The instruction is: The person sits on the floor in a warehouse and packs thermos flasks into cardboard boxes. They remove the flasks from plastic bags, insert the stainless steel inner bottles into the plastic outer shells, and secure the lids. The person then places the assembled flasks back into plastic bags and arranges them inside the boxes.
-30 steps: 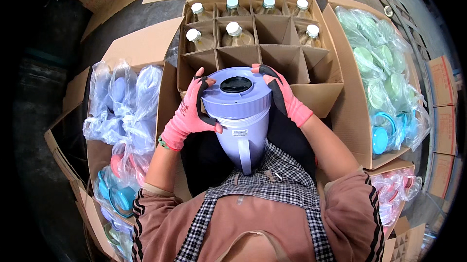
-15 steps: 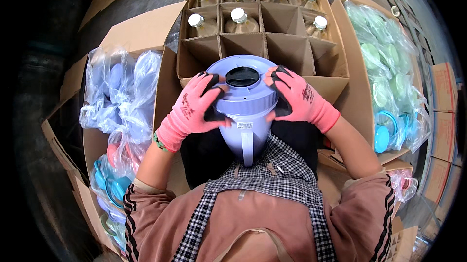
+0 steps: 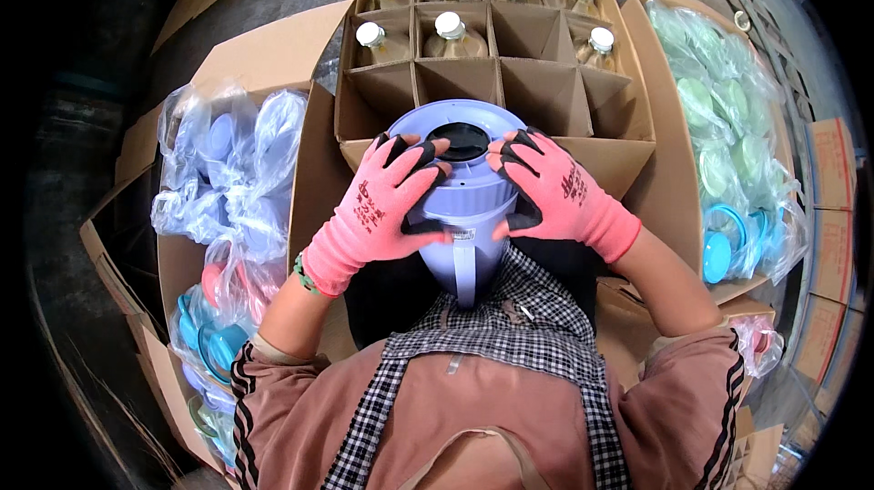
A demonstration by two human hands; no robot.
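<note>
Here, my left hand [image 3: 375, 201] and right hand [image 3: 557, 188] hold the purple jug [image 3: 442, 258] by its lid [image 3: 466, 111], fingers curved over opposite sides; it's before my checked apron [image 3: 496, 353], near the bottle box [image 3: 605, 161].

Resembles a packing area in a warehouse or workshop. Shows, at 12 o'clock, a divided carton [image 3: 592, 162] holding bottles [image 3: 449, 26]; at 10 o'clock, an open carton [image 3: 311, 153] of bagged purple goods [image 3: 223, 140]; at 2 o'clock, bagged green goods [image 3: 696, 108] in another; at 3 o'clock, stacked cartons [image 3: 828, 253]; at 11 o'clock, dark grey floor [image 3: 255, 12].
</note>
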